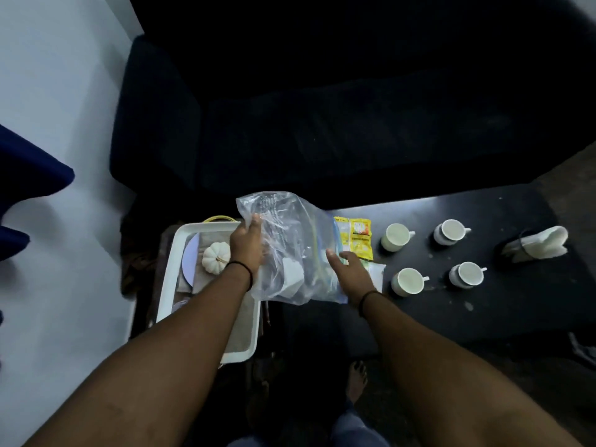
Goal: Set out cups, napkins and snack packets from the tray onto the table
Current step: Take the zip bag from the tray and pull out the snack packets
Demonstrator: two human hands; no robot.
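Clear plastic bag (290,250) spans the gap between white tray (167,285) and dark counter (483,311). Left hand (246,243), fingers closed on the bag's top edge. Right hand (350,269), fingers spread, beside the yellow snack packet (358,237). Four cups (396,237) stand apart; bare counter lies at the near edge.

You have a crinkled, glossy clear plastic bag (290,250) at centre; at three o'clock, glazed white ceramic cups (397,237) on a smooth, speckled black table (503,304); at nine o'clock, a smooth white plastic tray (169,279).
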